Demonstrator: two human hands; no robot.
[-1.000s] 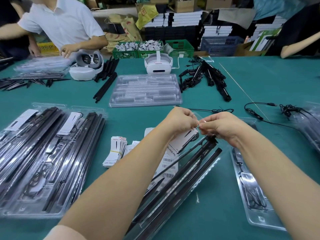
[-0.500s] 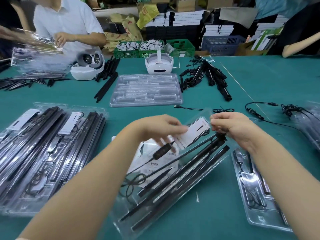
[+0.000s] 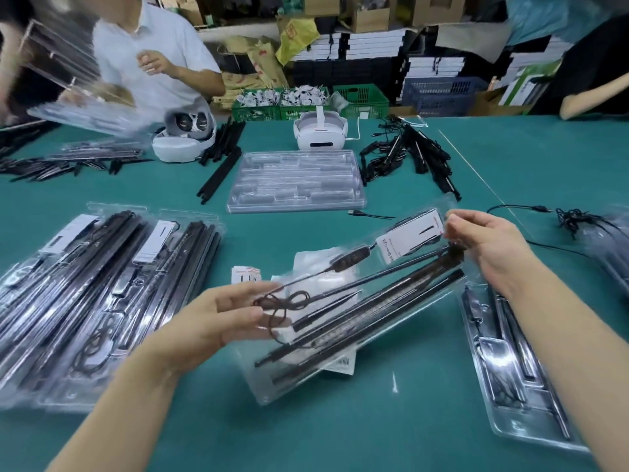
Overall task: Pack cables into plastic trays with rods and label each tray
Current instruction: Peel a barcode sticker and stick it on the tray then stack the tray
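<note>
The left hand [image 3: 218,318] holds the near end of a clear tray [image 3: 357,311], fingers nearly straight along its edge; the right hand [image 3: 483,247] pinches the far end. The tray is tilted above the table [image 3: 306,437] and holds black rods [image 3: 374,301], a coiled cable [image 3: 282,301] and a white label [image 3: 412,236]. Two filled trays [image 3: 102,301] lie left.

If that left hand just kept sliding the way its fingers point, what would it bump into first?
The left hand points right, at the packed tray. Its fingers already seem to touch the tray's near end, by the coiled cable, though depth is unclear.
</note>
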